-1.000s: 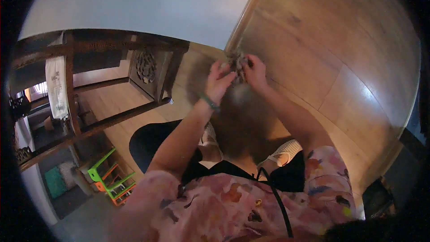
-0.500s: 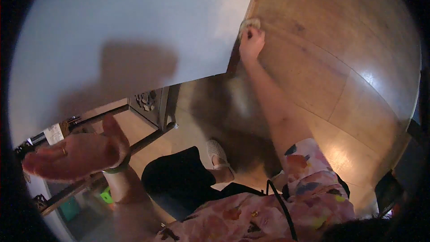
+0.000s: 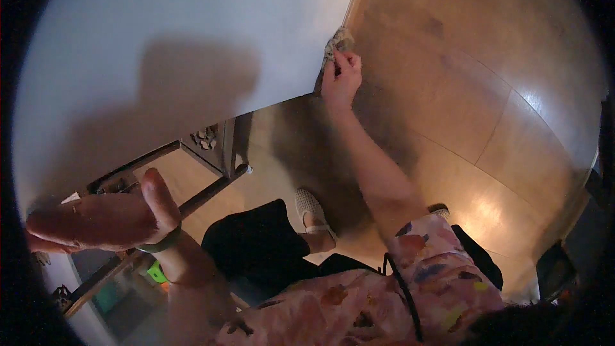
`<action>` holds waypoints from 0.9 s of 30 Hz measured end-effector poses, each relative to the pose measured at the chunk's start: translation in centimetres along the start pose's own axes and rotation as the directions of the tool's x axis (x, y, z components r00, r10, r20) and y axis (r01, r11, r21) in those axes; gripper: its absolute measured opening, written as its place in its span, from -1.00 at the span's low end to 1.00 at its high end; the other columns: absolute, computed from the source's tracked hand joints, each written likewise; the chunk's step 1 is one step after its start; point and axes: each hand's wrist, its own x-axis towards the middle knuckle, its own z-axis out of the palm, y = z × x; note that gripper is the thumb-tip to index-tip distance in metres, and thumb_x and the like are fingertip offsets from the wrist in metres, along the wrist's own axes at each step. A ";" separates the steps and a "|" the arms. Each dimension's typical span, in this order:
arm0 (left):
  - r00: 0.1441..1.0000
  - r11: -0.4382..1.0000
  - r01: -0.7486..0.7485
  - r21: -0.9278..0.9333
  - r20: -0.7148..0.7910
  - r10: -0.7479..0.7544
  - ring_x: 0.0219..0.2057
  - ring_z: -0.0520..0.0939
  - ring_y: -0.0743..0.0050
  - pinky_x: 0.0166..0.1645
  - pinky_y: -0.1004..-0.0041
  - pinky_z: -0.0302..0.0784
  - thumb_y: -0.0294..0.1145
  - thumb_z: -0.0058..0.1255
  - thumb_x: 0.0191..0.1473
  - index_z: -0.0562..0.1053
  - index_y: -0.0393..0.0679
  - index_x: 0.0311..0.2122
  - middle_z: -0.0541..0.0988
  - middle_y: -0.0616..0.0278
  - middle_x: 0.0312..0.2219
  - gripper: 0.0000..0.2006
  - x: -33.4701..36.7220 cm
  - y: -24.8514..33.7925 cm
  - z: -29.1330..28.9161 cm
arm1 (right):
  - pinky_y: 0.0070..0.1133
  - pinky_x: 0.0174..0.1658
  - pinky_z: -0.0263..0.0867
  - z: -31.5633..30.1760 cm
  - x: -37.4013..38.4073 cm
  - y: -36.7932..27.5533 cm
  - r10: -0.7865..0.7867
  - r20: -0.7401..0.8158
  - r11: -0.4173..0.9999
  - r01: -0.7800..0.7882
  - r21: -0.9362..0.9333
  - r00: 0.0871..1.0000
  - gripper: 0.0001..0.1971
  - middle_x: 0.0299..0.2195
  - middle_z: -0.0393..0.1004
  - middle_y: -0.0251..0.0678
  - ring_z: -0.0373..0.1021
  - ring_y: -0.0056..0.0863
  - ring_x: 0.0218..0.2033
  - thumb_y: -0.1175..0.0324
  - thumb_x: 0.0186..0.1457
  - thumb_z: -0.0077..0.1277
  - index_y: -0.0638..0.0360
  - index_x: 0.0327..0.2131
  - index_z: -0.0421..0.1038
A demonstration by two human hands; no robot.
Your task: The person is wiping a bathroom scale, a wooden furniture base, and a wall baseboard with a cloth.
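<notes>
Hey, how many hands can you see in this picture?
2. Your left hand, open, is at the lower left; your right hand is above centre, holding a crumpled cloth. I see no others.

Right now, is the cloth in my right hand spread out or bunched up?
Bunched up: the cloth shows as a small, crumpled wad at your right hand, with no flat sheet visible around it.

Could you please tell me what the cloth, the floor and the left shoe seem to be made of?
Cloth: probably soft fabric, matt, judging by its crumpled folds; fibre unclear.
Floor: wood or wood-look laminate, fairly glossy, showing plank seams and bright reflections.
Left shoe: perhaps woven or perforated material, matt, with a mesh-like pattern.
</notes>
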 end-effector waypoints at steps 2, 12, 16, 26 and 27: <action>0.999 1.000 -0.005 0.003 0.040 0.005 0.24 -0.23 0.14 0.19 0.12 -0.10 0.17 -0.15 -0.10 -0.19 -0.18 0.24 -0.26 -0.01 0.23 -0.08 0.3 0.5 0.1 | -0.59 -0.36 0.29 -0.4 -1.8 -0.4 -0.014 0.026 0.999 0.015 -0.044 1.000 -0.81 -0.35 0.30 -0.17 0.33 -0.38 -0.40 0.53 -0.07 -0.02 0.28 -0.29 0.44; 0.999 0.999 0.040 -0.012 -0.034 -0.040 0.20 -0.13 0.18 0.19 0.19 -0.11 0.03 -0.11 -0.10 -0.10 -0.24 0.19 -0.12 0.01 0.18 -0.16 0.2 1.0 0.4 | -0.48 -0.31 0.30 -0.3 -1.0 -1.0 -0.108 0.071 0.987 0.116 -0.113 0.992 -0.79 -0.34 0.29 -0.12 0.32 -0.19 -0.33 0.61 -0.13 -0.04 0.31 -0.32 0.42; 0.997 0.998 0.049 -0.026 -0.061 -0.051 0.17 -0.05 0.17 0.17 0.20 -0.05 -0.06 -0.09 -0.09 -0.04 -0.24 0.17 -0.04 0.02 0.15 -0.23 0.1 1.5 0.6 | -0.48 -0.28 0.29 -1.9 -3.5 -0.6 -0.034 0.184 0.999 0.041 -0.035 0.982 -0.78 -0.35 0.28 -0.11 0.32 -0.18 -0.32 0.63 -0.13 -0.06 0.28 -0.31 0.42; 0.991 0.997 0.063 -0.043 -0.118 -0.068 0.09 0.16 0.14 0.13 0.20 0.12 -0.29 -0.06 -0.04 0.11 -0.24 0.11 0.16 0.03 0.08 -0.41 -0.1 0.7 1.0 | -0.44 -0.26 0.28 -1.8 -3.5 -1.3 -0.122 0.190 0.992 0.123 0.009 0.974 -0.75 -0.31 0.29 -0.07 0.31 -0.11 -0.31 0.62 -0.15 -0.03 0.25 -0.29 0.43; 0.989 0.996 0.068 -0.062 -0.131 -0.076 0.08 0.19 0.13 0.12 0.20 0.13 -0.32 -0.05 -0.04 0.13 -0.24 0.11 0.18 0.04 0.07 -0.42 0.2 0.9 1.4 | -0.43 -0.26 0.29 -1.6 -1.9 -0.7 -0.129 0.156 0.989 0.139 -0.051 0.979 -0.75 -0.29 0.29 -0.07 0.32 -0.12 -0.30 0.61 -0.14 -0.03 0.24 -0.28 0.43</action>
